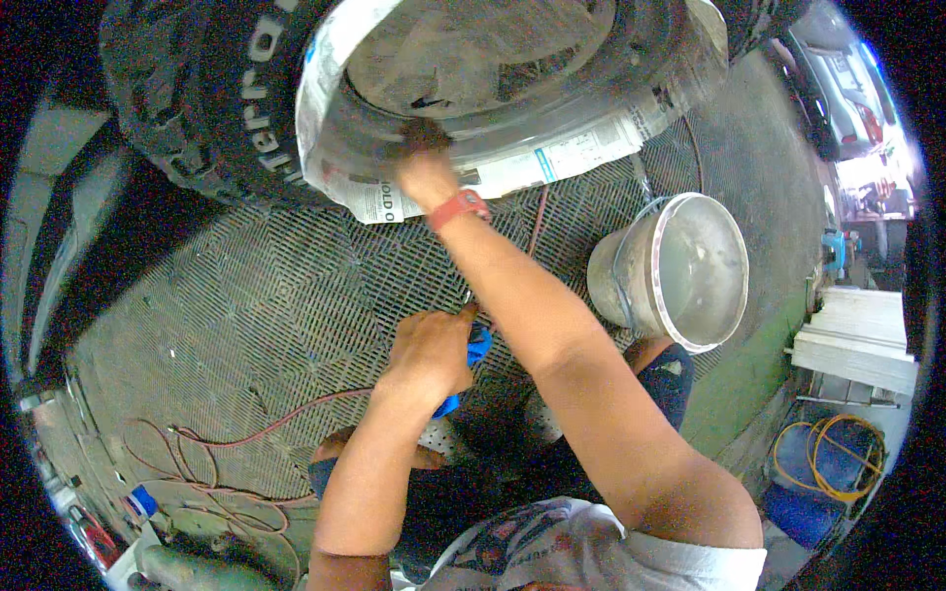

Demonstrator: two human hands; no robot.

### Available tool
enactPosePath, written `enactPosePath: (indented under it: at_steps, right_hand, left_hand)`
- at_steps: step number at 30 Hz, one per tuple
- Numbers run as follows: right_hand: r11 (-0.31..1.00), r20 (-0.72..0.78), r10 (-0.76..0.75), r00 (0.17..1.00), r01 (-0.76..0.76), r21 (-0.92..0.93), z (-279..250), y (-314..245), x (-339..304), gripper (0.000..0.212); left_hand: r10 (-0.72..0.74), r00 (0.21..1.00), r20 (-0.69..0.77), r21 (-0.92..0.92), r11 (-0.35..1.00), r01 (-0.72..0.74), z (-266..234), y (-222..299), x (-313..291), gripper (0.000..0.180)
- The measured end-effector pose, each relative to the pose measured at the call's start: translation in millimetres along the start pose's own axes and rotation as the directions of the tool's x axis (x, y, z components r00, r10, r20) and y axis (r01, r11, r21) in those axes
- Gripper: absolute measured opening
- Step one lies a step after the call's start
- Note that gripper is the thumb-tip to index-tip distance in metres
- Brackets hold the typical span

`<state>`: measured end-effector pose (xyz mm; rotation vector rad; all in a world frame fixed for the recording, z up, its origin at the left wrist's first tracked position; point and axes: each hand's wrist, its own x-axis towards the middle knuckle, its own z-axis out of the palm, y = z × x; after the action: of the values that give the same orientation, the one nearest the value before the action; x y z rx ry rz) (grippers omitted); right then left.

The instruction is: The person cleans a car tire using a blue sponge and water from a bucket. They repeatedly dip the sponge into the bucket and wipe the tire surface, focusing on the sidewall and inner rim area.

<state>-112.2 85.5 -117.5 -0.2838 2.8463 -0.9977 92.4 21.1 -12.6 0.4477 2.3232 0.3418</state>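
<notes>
Nearest the camera, at the lower edge: pale printed shirt (581,547). Below the wheel, left hand (429,355) with fingers clenched around a blue tool (479,344). Farther forward, right hand (424,172), with red wristband (457,208), at the lower part of the wheel (483,59); grip of these fingers, darkened and blurred, impossible to tell. Between wheel and black tyre (212,98), newspaper sheets (581,153). Right of the right forearm, on gridded flooring (286,276), pale bucket (613,266); at lower left, coiled reddish hose (296,414).
</notes>
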Motion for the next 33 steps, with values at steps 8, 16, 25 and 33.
enactPosePath:
  at_steps: [8, 16, 25, 33]
  right_hand:
    - [-0.556, -0.203, 0.056, 0.978, 0.199, 0.807, -107, -132, 5, 0.026]
    - [-0.268, -0.603, 0.406, 0.687, 0.720, 0.640, -247, -35, 2, 0.023]
    - [-0.045, -0.671, 0.497, 0.551, 0.788, 0.613, -273, 37, 31, 0.024]
    - [-0.048, -0.623, 0.534, 0.572, 0.756, 0.653, -243, 22, 39, 0.026]
  left_hand:
    - [-0.039, 0.995, 0.089, 0.077, 0.996, 0.033, 8, 3, 4, 0.049]
    - [-0.027, 0.999, 0.042, 0.044, 0.999, 0.026, 6, 11, 7, 0.078]
    - [0.002, 0.999, -0.040, 0.053, 0.999, 0.000, 6, 10, 5, 0.075]
    - [-0.002, 1.000, -0.023, 0.042, 0.999, 0.003, 10, 9, -1, 0.075]
